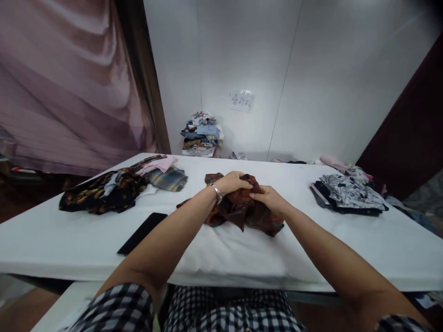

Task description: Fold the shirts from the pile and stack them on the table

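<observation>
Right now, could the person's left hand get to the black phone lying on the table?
Probably yes. The phone lies flat on the white table just left of the left forearm, with nothing on top of it. The left hand would first have to let go of the brown cloth.

Only writing anywhere is on a small paper sign (241, 101) stuck to the white wall (311, 69) at the back, above a pile of clothes (202, 133). It's handwritten, a few characters, but way too small and blurry to actually read. No brands, numbers or labels readable elsewhere.
</observation>
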Motion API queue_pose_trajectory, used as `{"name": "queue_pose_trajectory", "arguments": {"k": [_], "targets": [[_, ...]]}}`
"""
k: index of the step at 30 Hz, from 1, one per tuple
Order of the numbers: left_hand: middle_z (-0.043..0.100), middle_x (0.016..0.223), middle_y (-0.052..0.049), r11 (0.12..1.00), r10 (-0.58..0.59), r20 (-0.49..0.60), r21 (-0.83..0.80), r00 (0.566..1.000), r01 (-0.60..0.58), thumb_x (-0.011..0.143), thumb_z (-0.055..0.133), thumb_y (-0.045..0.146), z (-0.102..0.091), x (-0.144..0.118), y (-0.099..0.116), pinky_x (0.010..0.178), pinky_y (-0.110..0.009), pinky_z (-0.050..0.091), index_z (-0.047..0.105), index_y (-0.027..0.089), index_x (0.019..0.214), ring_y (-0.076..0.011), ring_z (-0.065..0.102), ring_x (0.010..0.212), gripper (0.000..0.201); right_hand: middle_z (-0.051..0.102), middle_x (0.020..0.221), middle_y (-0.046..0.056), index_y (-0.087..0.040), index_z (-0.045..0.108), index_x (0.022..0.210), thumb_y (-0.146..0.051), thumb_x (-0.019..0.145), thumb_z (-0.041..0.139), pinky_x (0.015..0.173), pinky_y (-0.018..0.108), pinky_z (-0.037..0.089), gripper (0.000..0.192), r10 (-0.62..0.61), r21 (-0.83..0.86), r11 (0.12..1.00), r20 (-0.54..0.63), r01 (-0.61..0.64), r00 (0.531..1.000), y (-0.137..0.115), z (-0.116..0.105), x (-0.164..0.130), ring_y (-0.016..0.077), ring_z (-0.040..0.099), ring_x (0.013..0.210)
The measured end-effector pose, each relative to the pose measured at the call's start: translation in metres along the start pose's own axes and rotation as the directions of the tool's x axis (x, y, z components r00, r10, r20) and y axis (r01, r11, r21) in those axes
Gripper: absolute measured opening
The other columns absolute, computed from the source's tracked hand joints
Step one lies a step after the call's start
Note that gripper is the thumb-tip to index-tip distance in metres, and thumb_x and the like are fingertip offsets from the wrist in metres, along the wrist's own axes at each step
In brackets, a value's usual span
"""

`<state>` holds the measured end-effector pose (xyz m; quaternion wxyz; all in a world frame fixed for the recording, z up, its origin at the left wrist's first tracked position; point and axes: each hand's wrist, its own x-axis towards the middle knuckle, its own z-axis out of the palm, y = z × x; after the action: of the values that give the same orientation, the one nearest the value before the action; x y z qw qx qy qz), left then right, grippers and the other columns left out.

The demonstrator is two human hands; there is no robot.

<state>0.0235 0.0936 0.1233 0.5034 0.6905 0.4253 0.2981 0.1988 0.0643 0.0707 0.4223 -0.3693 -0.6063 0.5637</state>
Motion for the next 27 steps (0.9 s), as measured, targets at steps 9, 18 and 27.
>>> {"name": "queue_pose_trajectory", "arguments": {"k": [9, 18, 27], "targets": [[0.069, 0.076, -0.003, 0.920, -0.059, 0.008, -0.388, 0.998, 0.057, 0.062, 0.078, 0.045, 0.004, -0.013, -0.079, 0.070, -0.028, 0.049, 0.064, 0.015, 0.079, -0.0149, 0.063, 0.069, 0.037, 0.075, 0.095, 0.003, -0.020, 0.072, 0.095, -0.024, 0.064, 0.073, 0.090, 0.040, 0.051, 0.031, 0.095, 0.181, 0.979, 0.005, -0.094, 0.996, 0.019, -0.021, -0.009, 0.0233, 0.069, 0.087], [0.056, 0.057, 0.005, 0.997, 0.051, -0.182, -0.046, 0.982, -0.061, 0.067, 0.072, 0.041, -0.003, -0.004, -0.041, 0.057, -0.024, 0.038, 0.060, 0.016, 0.067, -0.0102, 0.051, 0.055, 0.028, 0.072, 0.109, 0.005, -0.023, 0.067, 0.113, -0.044, 0.070, 0.074, 0.091, 0.041, 0.051, 0.048, 0.074, 0.068, 0.995, 0.046, -0.077, 0.996, 0.017, -0.025, -0.009, 0.0240, 0.066, 0.099], [0.065, 0.125, -0.013, 0.902, 0.079, 0.005, -0.426, 0.997, -0.070, 0.081, 0.048, 0.070, 0.016, -0.018, -0.097, 0.098, -0.039, 0.045, 0.061, 0.017, 0.121, -0.0266, 0.059, 0.117, 0.068, 0.074, 0.082, 0.001, -0.021, 0.070, 0.084, -0.046, 0.060, 0.080, 0.075, 0.034, 0.055, 0.036, -0.061, 0.024, 0.997, -0.315, 0.072, 0.947, -0.020, -0.047, 0.000, 0.0198, 0.068, 0.074]]}}
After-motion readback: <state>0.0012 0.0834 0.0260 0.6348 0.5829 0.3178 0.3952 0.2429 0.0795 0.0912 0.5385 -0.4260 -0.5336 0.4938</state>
